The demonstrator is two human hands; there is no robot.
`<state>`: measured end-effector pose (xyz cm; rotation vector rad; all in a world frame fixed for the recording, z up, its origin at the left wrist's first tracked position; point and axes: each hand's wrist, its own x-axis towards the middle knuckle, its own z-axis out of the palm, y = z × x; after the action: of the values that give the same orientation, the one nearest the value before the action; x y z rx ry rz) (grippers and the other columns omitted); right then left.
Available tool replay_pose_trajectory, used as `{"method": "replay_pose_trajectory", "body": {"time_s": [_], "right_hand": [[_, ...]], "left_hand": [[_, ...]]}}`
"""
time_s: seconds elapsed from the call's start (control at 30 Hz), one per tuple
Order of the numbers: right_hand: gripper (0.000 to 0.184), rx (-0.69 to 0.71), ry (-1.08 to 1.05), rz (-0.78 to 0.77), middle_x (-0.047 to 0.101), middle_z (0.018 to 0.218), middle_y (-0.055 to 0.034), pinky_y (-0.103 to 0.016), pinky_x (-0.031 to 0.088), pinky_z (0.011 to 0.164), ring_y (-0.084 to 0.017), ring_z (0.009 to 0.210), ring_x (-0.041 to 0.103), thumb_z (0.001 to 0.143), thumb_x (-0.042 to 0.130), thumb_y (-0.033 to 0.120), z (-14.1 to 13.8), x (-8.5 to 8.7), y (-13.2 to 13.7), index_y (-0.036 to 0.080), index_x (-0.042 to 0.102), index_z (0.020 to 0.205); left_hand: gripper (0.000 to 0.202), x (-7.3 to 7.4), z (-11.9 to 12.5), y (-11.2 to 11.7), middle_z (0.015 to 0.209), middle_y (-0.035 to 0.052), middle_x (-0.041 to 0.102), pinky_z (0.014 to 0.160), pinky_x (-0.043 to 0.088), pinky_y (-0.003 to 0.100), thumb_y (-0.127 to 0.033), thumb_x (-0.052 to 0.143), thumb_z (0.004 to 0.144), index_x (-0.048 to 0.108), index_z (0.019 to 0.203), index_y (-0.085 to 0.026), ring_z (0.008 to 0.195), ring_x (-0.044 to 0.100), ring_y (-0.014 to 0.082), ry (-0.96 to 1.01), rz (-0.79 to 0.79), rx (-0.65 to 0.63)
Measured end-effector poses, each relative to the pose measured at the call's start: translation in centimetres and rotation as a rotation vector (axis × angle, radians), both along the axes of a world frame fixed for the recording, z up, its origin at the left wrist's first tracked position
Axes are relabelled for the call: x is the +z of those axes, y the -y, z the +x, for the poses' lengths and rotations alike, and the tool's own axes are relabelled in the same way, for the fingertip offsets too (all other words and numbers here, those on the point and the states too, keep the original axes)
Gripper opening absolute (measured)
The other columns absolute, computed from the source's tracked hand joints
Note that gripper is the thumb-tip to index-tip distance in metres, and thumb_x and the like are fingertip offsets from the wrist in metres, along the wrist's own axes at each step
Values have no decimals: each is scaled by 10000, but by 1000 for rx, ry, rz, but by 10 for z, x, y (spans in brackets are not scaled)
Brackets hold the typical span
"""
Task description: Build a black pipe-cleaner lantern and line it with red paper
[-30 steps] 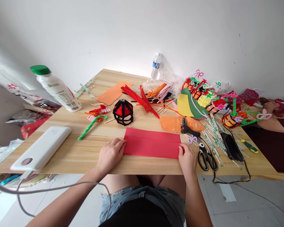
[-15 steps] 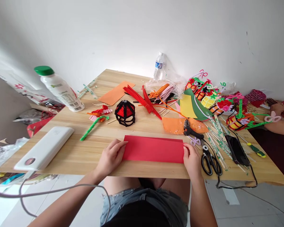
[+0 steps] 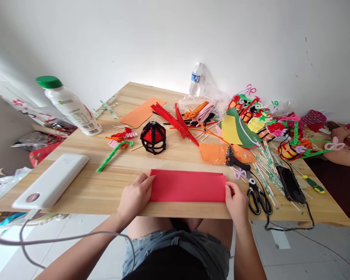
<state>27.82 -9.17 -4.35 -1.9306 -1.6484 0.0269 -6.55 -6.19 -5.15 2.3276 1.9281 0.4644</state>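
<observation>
A folded sheet of red paper (image 3: pixel 188 186) lies flat near the table's front edge, its layers slightly offset along the far side. My left hand (image 3: pixel 136 192) pinches its left end between thumb and fingers. At the opposite end, my right hand (image 3: pixel 235 196) grips the right edge the same way. Beyond the paper stands a small black-and-red pipe-cleaner lantern frame (image 3: pixel 153 138). A green pipe-cleaner stem (image 3: pixel 112 157) lies to its left. Just past my right hand are black-handled scissors (image 3: pixel 258 198) and a black glue gun (image 3: pixel 235 159) on orange paper.
A white power bank (image 3: pixel 51 181) and a green-capped bottle (image 3: pixel 70 107) stand at left. Red pipe cleaners (image 3: pixel 176 122), a water bottle (image 3: pixel 195 79), paper-wrapped sticks (image 3: pixel 266 175), a phone (image 3: pixel 291 184) and colourful pipe-cleaner lanterns (image 3: pixel 256 124) spread across the back and right. Another person's arm (image 3: pixel 344 155) rests at far right.
The red paper's upper layer now lies more closely over the lower one, with a narrower gap at the far right. Both hands keep their grip; the view has shifted slightly.
</observation>
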Motion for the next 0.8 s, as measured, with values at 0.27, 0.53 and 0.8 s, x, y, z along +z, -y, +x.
{"method": "replay_pose_trajectory", "body": {"time_s": [0.27, 0.53, 0.8], "right_hand": [[268, -72, 309, -153, 703, 1000, -94, -266, 412, 627, -187, 777, 645, 897, 455, 143, -15, 5, -16, 153, 685, 1034], [350, -108, 379, -294, 675, 998, -80, -255, 375, 585, -161, 739, 632, 911, 479, 137, -22, 13, -16, 206, 657, 1205], [373, -138, 374, -353, 664, 973, -83, -250, 397, 604, -166, 746, 633, 914, 469, 141, -24, 16, -18, 231, 646, 1229]], "left_hand": [[366, 4, 5, -2, 927, 75, 650, 540, 453, 250, -206, 362, 932, 661, 1143, -178, 702, 661, 183, -79, -80, 69], [387, 9, 13, 2, 959, 85, 641, 502, 418, 261, -221, 348, 943, 649, 1185, -210, 648, 644, 182, -161, -141, 140], [389, 13, 14, 1, 925, 79, 636, 501, 393, 251, -222, 340, 941, 645, 1182, -214, 659, 642, 177, -157, -177, 168]]}}
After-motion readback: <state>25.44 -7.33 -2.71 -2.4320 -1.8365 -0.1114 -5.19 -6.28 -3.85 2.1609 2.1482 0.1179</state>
